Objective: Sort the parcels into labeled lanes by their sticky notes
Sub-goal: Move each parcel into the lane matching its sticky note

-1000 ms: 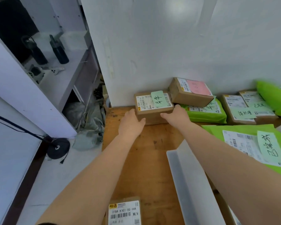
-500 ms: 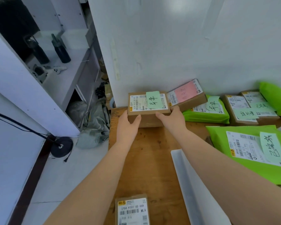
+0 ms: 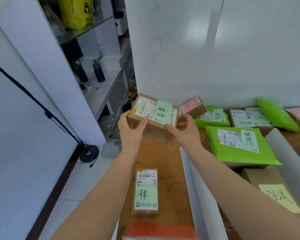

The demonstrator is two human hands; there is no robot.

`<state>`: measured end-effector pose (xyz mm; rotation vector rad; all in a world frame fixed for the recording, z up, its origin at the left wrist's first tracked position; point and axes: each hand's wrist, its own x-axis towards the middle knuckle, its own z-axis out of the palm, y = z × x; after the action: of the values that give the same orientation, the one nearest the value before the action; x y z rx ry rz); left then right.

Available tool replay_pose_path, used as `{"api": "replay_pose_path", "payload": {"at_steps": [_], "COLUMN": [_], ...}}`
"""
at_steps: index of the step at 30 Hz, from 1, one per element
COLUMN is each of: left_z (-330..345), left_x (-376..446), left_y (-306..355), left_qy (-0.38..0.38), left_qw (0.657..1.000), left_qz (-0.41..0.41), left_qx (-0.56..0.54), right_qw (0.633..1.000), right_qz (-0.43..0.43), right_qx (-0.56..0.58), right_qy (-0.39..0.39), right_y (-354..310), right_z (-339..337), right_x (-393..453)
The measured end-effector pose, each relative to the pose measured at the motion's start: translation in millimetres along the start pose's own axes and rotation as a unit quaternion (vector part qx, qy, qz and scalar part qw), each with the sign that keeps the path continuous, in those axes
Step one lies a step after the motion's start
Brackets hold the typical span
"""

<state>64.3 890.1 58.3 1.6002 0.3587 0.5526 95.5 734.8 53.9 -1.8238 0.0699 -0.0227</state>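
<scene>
Above the far end of the wooden table (image 3: pixel 163 158), a brown box (image 3: pixel 152 116) with a green note (image 3: pixel 163 111) is held tilted, clear of the surface. Left hand (image 3: pixel 132 129) grips its left end, thumb on the top edge; right hand (image 3: pixel 185 129) pinches its right corner. Nearer on the table lies a narrow parcel (image 3: pixel 145 191) beside a white divider (image 3: pixel 197 187).
</scene>
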Motion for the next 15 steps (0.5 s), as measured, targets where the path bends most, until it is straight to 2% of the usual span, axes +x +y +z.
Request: {"api": "replay_pose_path", "payload": {"at_steps": [5, 10, 12, 15], "left_z": [-21, -42, -50, -63], "left_x": [-58, -106, -120, -138], "left_y": [42, 67, 74, 81], "left_qy": [0.047, 0.071, 0.056, -0.005], "left_qw": [0.999, 0.997, 0.998, 0.997], "left_qz": [0.026, 0.033, 0.023, -0.026], "left_qx": [-0.004, -0.021, -0.032, -0.067], "right_qw": [0.996, 0.993, 0.992, 0.989], "right_qz": [-0.065, -0.092, -0.112, -0.134], "right_qx": [0.028, 0.012, -0.009, -0.046], "right_qy": [-0.045, -0.072, -0.058, -0.049], "right_y": [-20, -30, -34, -40], "right_z": [-26, -50, -64, -90], "right_x": [-73, -124, -136, -147]}}
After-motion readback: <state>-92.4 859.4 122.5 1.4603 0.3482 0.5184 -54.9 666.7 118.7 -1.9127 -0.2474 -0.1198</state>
